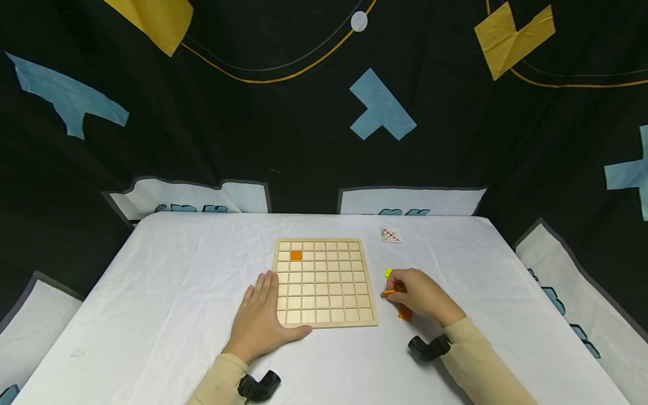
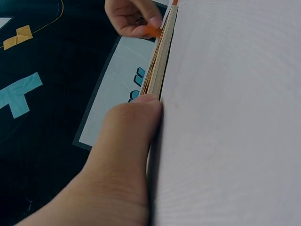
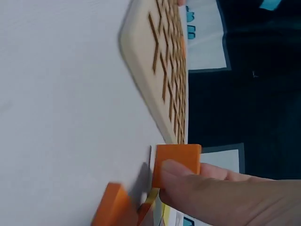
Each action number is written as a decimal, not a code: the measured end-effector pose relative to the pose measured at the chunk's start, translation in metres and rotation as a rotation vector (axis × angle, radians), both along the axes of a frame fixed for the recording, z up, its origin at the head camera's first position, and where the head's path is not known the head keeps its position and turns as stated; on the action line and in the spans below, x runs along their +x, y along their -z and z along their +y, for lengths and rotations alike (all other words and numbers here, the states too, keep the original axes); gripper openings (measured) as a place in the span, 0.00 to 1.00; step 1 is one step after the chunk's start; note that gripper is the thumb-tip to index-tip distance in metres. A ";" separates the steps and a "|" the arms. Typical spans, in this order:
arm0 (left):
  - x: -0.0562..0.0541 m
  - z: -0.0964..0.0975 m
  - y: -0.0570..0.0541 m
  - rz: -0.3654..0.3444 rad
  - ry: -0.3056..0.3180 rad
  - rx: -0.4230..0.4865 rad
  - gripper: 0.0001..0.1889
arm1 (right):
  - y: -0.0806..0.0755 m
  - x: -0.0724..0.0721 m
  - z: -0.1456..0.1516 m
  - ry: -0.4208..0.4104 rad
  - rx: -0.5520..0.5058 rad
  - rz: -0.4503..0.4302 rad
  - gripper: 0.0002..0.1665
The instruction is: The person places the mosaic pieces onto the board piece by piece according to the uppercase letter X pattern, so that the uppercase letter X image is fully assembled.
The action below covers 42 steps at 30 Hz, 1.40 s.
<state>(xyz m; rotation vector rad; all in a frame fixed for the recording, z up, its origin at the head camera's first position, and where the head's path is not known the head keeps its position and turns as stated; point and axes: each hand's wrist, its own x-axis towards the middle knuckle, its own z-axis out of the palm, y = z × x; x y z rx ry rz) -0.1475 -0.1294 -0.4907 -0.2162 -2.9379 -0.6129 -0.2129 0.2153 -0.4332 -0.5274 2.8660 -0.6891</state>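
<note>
Orange tile, held over the white-covered counter, just beside the right edge of the wooden grid board. The right-wrist view shows the tile's broad face, the thumb across one corner; the head view reduces it to a thin edge. Only the head view displays the whole grid, with an orange square in the second row, second column from the left; the left-wrist view presents the board edge-on. The right hand pinches the tile between thumb and fingers. The left hand is spread, its fingers extended at the board's left edge, its thumb on the near edge. Loose orange pieces and a partly hidden yellow piece lie by the right hand; a small patterned card lies farther off.
</note>
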 end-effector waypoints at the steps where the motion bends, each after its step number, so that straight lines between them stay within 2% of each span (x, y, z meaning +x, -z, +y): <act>1: 0.000 0.000 0.000 0.000 0.000 0.000 0.74 | 0.001 -0.002 -0.002 0.015 -0.030 -0.001 0.10; 6: 0.000 0.000 -0.001 0.001 0.002 0.000 0.74 | 0.004 -0.015 -0.020 0.068 -0.142 0.039 0.07; 10: 0.000 0.000 -0.001 -0.011 0.001 0.002 0.74 | 0.004 -0.024 -0.048 0.098 -0.214 0.049 0.06; 15: 0.000 -0.002 -0.001 -0.024 -0.007 -0.002 0.74 | 0.009 -0.033 -0.093 0.062 -0.263 0.059 0.06; 20: 0.000 -0.003 -0.002 -0.024 -0.005 -0.004 0.74 | 0.016 -0.039 -0.131 0.016 -0.242 0.108 0.07; 26: -0.001 -0.001 -0.001 -0.017 0.000 -0.002 0.75 | 0.021 -0.043 -0.156 -0.008 -0.194 0.149 0.07; 34: -0.001 0.000 -0.003 -0.014 0.002 0.001 0.74 | 0.023 -0.045 -0.163 0.010 -0.119 0.206 0.08; 42: 0.000 -0.001 -0.003 -0.008 0.003 -0.004 0.74 | 0.022 -0.043 -0.163 0.012 -0.093 0.170 0.11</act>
